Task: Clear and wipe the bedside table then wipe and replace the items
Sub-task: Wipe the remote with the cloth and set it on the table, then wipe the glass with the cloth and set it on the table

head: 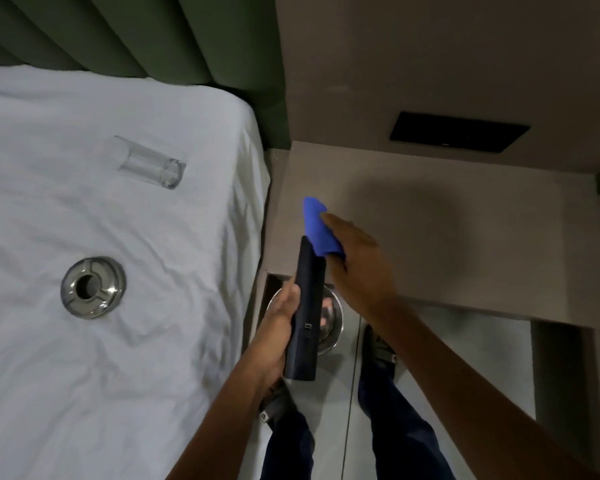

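Gripping the dark remote (pixel 305 317) upright in the left hand (pixel 281 318) for the right hand (pixel 355 258) to rub with blue cloth (pixel 317 226), just above the bare worktop (pixel 465 216), glass (pixel 149 162) and ashtray (pixel 92 287) parked leftward on the bed (pixel 84 341).

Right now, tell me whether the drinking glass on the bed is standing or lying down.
Lying down. The glass rests on its side on the white sheet, thick base toward the bedside table, and looks empty.

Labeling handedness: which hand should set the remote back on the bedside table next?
Left, probably. The left hand already grips the remote beside the bedside table; the right hand is occupied with the blue cloth.
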